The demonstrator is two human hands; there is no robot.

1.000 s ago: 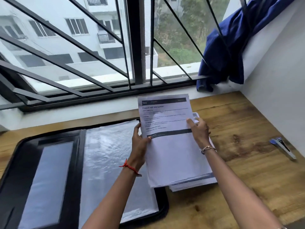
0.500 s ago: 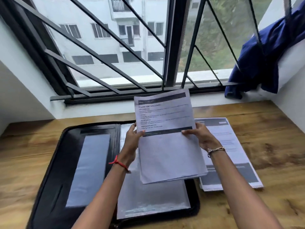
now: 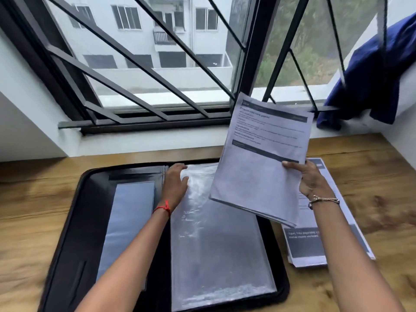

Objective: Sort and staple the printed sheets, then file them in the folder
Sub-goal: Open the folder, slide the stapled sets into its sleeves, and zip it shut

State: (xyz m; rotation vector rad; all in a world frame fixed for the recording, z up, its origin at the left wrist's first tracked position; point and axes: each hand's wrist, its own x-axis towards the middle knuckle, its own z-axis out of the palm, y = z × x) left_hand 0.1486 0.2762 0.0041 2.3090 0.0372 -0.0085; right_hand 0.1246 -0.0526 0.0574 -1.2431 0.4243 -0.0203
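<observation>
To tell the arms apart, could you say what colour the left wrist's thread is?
Red; the thread shows best in the head view.

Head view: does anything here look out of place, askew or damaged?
Nothing is damaged or spilled. A blue cloth hangs bunched over the window bars at far right, odd for this workspace. The printed sheets in the right hand are tilted, and the second stack lies skewed on the table beside the folder.

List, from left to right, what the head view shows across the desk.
folder pocket → left hand → held sheets → right hand → blue cloth
</observation>
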